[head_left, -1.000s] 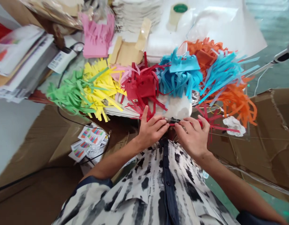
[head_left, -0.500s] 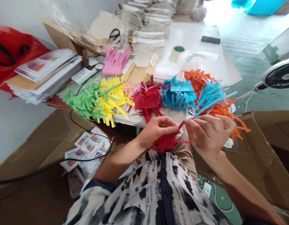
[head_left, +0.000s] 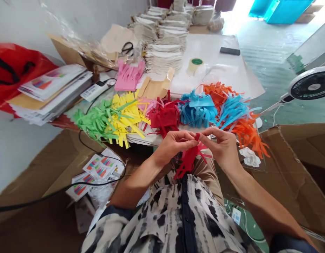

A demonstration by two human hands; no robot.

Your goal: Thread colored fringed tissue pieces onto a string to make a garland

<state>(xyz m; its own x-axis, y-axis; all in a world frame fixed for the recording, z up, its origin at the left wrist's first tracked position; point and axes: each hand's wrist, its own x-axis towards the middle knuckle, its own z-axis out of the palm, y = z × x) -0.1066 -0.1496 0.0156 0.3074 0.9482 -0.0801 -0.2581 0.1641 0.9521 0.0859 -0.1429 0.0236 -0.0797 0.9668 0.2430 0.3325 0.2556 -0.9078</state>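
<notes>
Between my two hands hangs a red paper tassel point(head_left: 189, 159), its fringe dangling above my lap. My left hand point(head_left: 175, 146) is closed, pinching the rolled top of the tassel between thumb and fingers. From the other side my right hand point(head_left: 221, 146) pinches the same top edge, its fingertips almost touching the left ones. Just beyond, along the table edge, lie fringed paper piles: green point(head_left: 94, 119), yellow point(head_left: 127, 114), dark red point(head_left: 165, 114), blue point(head_left: 198, 108) and orange point(head_left: 248, 131). A second blue bunch point(head_left: 232, 110) rests on the orange.
Pink fringed sheets point(head_left: 129, 74), black-handled scissors point(head_left: 127, 48), a tape roll point(head_left: 196, 65) and stacked white bundles point(head_left: 165, 56) lie farther back. At left is a paper stack point(head_left: 57, 89); at right a small fan point(head_left: 311, 86). Cardboard boxes point(head_left: 286, 179) flank my legs. A black cable point(head_left: 99, 181) crosses at left.
My right hand has moved left, closer to my left hand, at the top of the tassel. The red fringe now hangs lower and looser. The camera view has shifted slightly.
</notes>
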